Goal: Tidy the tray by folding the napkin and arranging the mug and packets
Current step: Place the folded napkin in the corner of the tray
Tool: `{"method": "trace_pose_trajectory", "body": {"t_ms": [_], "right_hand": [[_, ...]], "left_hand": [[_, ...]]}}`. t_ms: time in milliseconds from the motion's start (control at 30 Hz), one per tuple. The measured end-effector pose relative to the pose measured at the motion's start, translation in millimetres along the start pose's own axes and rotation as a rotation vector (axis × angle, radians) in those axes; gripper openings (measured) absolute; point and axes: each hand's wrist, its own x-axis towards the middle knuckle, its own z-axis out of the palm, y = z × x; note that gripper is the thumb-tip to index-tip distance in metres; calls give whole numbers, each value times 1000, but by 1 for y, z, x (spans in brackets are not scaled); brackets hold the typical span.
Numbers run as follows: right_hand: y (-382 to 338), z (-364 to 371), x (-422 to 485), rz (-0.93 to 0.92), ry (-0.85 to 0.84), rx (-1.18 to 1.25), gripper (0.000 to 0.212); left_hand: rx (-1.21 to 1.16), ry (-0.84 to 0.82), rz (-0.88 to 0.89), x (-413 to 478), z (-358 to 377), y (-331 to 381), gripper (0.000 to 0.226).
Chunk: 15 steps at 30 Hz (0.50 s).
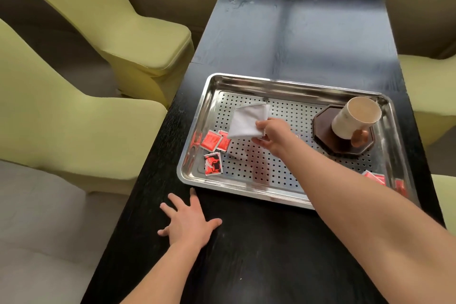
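Note:
A steel perforated tray (pixel 246 190) lies on the black table. My right hand (pixel 272 134) reaches over its middle and pinches a folded white napkin (pixel 248 119), held just above the tray floor. A cream mug (pixel 352 117) with a brown handle stands on a dark octagonal coaster (pixel 325 137) at the tray's far right. Red packets lie at the tray's left: two overlapping (pixel 213 140) and one with black print (pixel 213 164). More red packets (pixel 375 177) sit at the near right corner, partly behind my forearm. My left hand (pixel 188 222) rests flat on the table, fingers spread.
The long black table (pixel 291 32) runs away from me. Yellow-green covered chairs (pixel 138 39) stand along its left side, and more chair edges show at the right (pixel 429 86). A grey cushion (pixel 37 229) lies at the lower left.

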Motion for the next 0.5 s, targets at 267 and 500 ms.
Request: {"method": "trace_pose_trajectory", "body": {"t_ms": [267,500], "right_hand": [[-24,36,57,-49,29,-81,30],[-31,37,78,-41,101,-123,31]], "left_hand": [[-8,-39,-19,-1,-1,4,105],[14,-33,-17,0,0,4,106]]}}
